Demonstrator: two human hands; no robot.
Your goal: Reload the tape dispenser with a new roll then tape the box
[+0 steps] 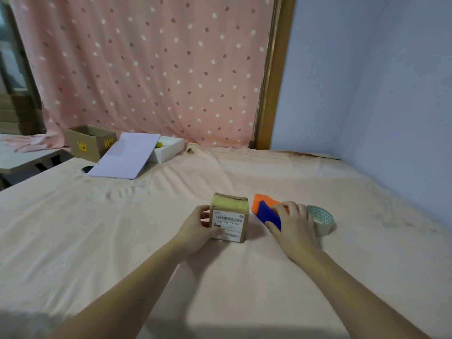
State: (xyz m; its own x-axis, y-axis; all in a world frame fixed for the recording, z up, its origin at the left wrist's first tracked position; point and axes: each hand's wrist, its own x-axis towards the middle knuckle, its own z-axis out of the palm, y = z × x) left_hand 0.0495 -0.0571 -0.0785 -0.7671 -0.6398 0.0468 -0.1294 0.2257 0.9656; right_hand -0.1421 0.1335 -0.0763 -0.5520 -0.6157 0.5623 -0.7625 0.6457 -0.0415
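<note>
A small brown cardboard box [230,217] with a white barcode label stands on the pink-covered table, yellowish tape across its top. My left hand [199,231] grips its left side and front. To its right lies an orange and blue tape dispenser [265,210], and my right hand [292,225] is closed over its rear part. A roll of clear tape [322,220] with a patterned core lies flat just right of that hand, touching or nearly touching it.
At the back left stand an open brown carton [89,143], a white box [168,149] and its lid [123,159] leaning against it. A dotted pink curtain [146,69] hangs behind. A blue wall [379,94] borders the right side.
</note>
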